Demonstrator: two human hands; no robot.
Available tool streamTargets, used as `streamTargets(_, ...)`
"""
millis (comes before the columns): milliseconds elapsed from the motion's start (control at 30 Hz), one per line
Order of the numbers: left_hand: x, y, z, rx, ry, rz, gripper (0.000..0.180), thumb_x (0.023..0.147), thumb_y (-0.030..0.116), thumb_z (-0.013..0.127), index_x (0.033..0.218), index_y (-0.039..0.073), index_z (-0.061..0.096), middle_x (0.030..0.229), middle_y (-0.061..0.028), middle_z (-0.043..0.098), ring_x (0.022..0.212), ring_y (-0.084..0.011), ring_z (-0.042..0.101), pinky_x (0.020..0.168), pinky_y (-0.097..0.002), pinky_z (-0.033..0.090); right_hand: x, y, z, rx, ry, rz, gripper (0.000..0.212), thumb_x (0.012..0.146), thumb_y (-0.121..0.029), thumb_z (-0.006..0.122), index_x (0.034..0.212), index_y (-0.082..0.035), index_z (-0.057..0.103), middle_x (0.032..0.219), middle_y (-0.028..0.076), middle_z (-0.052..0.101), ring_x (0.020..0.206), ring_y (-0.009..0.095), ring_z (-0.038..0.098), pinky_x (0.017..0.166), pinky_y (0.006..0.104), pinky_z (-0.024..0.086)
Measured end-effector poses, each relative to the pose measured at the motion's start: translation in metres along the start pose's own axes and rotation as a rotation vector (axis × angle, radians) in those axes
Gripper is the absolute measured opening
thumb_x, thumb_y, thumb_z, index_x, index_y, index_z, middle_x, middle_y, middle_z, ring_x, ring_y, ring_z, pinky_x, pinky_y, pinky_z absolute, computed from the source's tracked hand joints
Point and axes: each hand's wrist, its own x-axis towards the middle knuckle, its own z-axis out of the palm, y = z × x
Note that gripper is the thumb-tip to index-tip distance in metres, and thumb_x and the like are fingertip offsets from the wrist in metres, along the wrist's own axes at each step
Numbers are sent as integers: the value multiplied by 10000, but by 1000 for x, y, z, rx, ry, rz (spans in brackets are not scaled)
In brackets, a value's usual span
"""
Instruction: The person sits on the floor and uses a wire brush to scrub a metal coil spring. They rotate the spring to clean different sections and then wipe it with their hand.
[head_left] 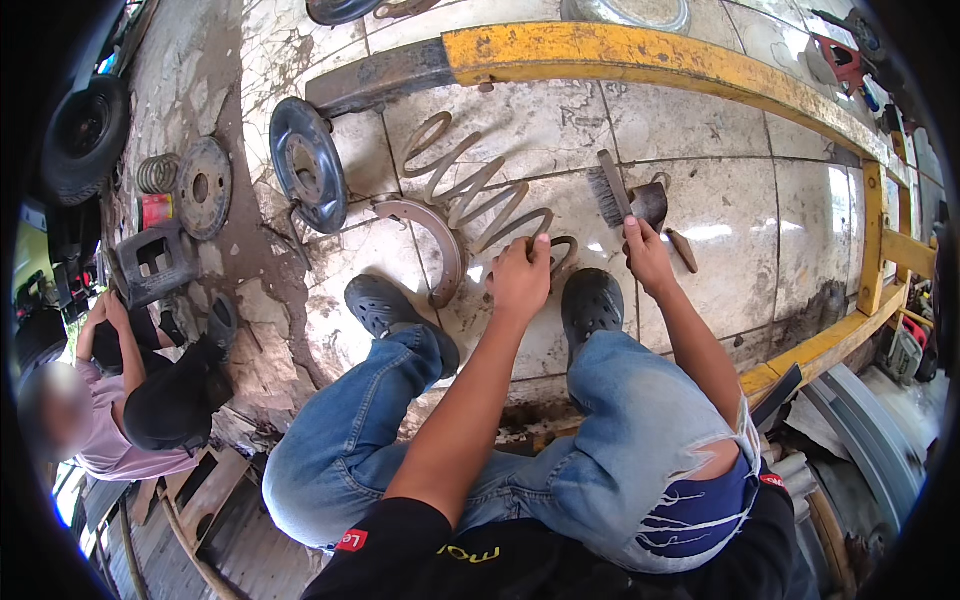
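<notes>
My left hand point(521, 272) is closed round the near end of a rusty coil spring point(478, 187), which lies stretched away from me across the tiles. In my right hand point(648, 256) is a wire brush point(613, 191), gripped by its handle, with grey bristles facing left toward the spring. The brush is apart from the coils. Just right of the brush lies a dark curved metal piece point(652, 204), and below it a small brown flat piece point(682, 251). A curved brake shoe point(436, 248) rests between the spring and my left foot.
A dark round backing plate point(307, 165) stands at the left. A yellow steel frame point(640, 55) spans the far side and right. Another person point(120, 375) sits at far left near a rusty disc point(204, 188), a small coil spring point(158, 174) and a tyre point(86, 140).
</notes>
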Motion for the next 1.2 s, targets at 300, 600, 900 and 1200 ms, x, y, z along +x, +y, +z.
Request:
streamTargets(300, -1, -58, 6, -298, -170, 227, 319, 1009, 307, 501, 1157, 44, 607, 1004, -151, 634, 988, -312, 558, 900, -367, 443, -33, -33, 7, -152, -103, -278, 457, 977, -489, 519, 925, -35, 540, 693, 59, 504, 617, 140, 494, 569, 326, 424)
streamTargets(600, 0, -97, 18, -300, -194, 277, 346, 1009, 318, 509, 1143, 24, 632, 1055, -146, 618, 1038, -273, 565, 930, -349, 443, -15, -87, 10, -919, -255, -743, 511, 887, -620, 521, 978, -119, 555, 866, 132, 665, 804, 377, 652, 692, 474, 523)
streamTargets(900, -2, -102, 9, -201, -167, 315, 350, 1017, 332, 478, 1134, 39, 629, 1069, -144, 627, 1017, -276, 575, 916, -370, 447, 1, -65, -12, -700, -126, -530, 468, 901, -564, 562, 1023, -113, 590, 856, 147, 669, 836, 369, 656, 719, 443, 515)
streamTargets(1200, -8, -98, -11, -84, -215, 311, 374, 1026, 348, 459, 1180, 44, 612, 1086, -174, 617, 1032, -296, 578, 927, -369, 440, 12, -80, 5, -835, -88, -553, 530, 883, -634, 523, 930, -106, 533, 808, 162, 655, 770, 409, 639, 660, 492, 501)
